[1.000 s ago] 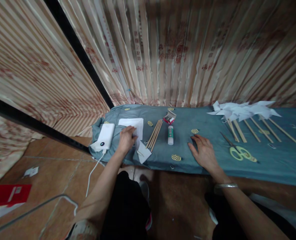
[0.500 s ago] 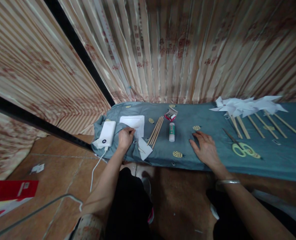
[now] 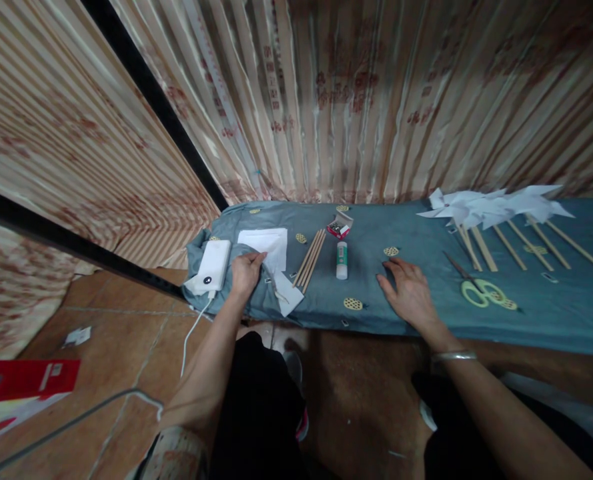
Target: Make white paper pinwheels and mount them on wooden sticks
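Note:
My left hand point(image 3: 246, 275) is closed in a pinch on a raised fold of the blue-green cloth point(image 3: 366, 213), which partly covers the stack of white paper point(image 3: 276, 250). Beside it, a cut white paper piece point(image 3: 290, 297) lies near the front edge, with a small thin item on it that I cannot make out. My right hand point(image 3: 409, 293) rests palm down on the cloth, fingers apart and holding nothing. Between the hands lie several wooden sticks point(image 3: 310, 260), a glue stick point(image 3: 342, 261) and an open small red box point(image 3: 339, 225) of small metallic pieces.
A white power bank point(image 3: 214, 265) with a cable sits at the left end. Green-handled scissors point(image 3: 481, 292) lie right of my right hand. White paper pinwheels point(image 3: 486, 207) on sticks lie at the far right. Curtains point(image 3: 366, 100) hang behind, with a dark metal pole point(image 3: 161, 110) at left.
My left hand has shifted slightly left with the cloth fold, and a little more of the paper beside it shows. My right hand stays in place. The view has tilted slightly.

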A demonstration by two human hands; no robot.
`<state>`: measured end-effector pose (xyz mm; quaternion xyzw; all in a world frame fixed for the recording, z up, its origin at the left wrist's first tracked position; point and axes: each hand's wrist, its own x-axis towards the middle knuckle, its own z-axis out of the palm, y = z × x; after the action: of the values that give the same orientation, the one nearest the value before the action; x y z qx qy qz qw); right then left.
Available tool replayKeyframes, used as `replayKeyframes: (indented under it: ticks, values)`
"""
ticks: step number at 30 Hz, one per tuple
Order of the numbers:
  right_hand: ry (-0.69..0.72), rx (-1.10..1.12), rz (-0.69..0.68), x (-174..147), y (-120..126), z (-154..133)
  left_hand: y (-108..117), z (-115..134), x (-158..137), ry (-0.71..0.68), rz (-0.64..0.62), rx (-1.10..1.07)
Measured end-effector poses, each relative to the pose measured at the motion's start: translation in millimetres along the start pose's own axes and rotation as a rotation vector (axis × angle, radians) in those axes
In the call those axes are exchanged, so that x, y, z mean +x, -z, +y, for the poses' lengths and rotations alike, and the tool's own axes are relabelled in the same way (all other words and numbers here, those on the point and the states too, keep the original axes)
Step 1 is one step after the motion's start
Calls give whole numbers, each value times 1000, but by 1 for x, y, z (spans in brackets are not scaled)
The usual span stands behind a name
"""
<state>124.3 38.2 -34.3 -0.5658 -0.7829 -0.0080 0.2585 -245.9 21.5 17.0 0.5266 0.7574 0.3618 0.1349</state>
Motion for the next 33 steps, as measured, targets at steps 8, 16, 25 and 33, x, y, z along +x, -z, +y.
replayKeyframes:
  ticks: [8,16,25,33]
  values:
    - [-13,72,6,0,0,1,16,35,-3,-99,214,-209]
    - [-44,216,120,-7,19,6,-36,131,-80,-881,11,-205]
    - [85,113,6,-52,55,13,-127,136,-132,-988,-341,-117]
    - [16,348,-48,-54,70,10,-129,138,-124,-869,-398,-268]
